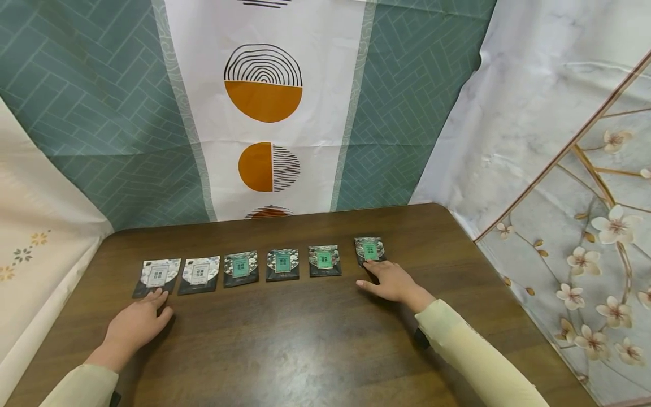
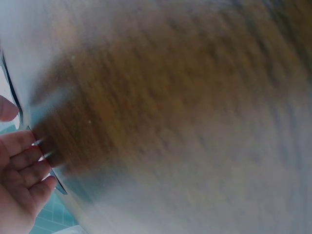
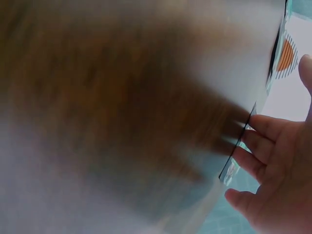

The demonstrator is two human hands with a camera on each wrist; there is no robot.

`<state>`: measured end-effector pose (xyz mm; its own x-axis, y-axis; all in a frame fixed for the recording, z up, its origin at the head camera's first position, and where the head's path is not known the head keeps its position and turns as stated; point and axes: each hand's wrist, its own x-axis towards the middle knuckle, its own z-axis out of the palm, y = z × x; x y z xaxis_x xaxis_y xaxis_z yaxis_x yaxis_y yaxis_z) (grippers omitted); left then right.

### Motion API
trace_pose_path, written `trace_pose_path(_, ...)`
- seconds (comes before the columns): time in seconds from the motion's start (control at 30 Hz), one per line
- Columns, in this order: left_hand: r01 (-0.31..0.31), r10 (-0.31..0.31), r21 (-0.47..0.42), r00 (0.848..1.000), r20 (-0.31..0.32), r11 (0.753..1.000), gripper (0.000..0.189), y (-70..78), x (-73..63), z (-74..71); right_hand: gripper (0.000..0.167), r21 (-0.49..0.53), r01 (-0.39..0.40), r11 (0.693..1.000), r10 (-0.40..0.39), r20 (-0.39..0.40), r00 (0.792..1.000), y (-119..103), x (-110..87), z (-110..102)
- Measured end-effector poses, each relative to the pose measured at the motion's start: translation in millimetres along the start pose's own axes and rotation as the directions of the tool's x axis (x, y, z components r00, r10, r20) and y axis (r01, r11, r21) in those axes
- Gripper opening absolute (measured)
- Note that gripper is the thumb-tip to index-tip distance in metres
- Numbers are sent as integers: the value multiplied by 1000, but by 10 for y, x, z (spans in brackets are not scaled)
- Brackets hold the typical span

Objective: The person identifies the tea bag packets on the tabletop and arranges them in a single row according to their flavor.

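Several flat sachets with dark lower edges lie in a row on the wooden table. The fingertips of my left hand (image 1: 136,323) rest on the lower edge of the leftmost white-labelled sachet (image 1: 159,273). Beside it lies a second white-labelled sachet (image 1: 200,273). Two teal-labelled sachets (image 1: 241,268) (image 1: 282,263) and a green-labelled sachet (image 1: 324,259) follow to the right. My right hand (image 1: 393,281) touches the lower edge of another green-labelled sachet (image 1: 369,249) at the right end. Both wrist views show fingers extended onto a sachet's edge, seen very obliquely.
The brown wooden table (image 1: 285,345) has a glossy reflection in front of the row. A patterned green and white cloth (image 1: 325,113) hangs behind its far edge. A floral curtain (image 1: 585,271) stands along the right, a cream cloth (image 1: 40,243) along the left.
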<state>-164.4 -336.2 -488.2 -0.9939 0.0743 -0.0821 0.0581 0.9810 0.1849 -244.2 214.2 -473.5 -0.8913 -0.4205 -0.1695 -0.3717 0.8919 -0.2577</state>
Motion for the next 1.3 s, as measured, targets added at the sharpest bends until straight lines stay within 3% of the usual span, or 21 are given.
trace_pose_path(0.67, 13, -13, 7, 1000, 2, 1000, 54, 5, -13, -33, 71, 33, 41, 999, -40, -14, 999, -132, -51, 104)
trace_pose_path(1.07, 10, -10, 8, 1000, 0, 1000, 55, -12, -43, -22, 71, 32, 40, 999, -40, 10, 999, -181, -75, 100)
trace_pose_path(1.3, 7, -7, -7, 1000, 0, 1000, 53, -5, 8, -48, 64, 38, 24, 999, -24, -8, 1000, -173, -60, 32)
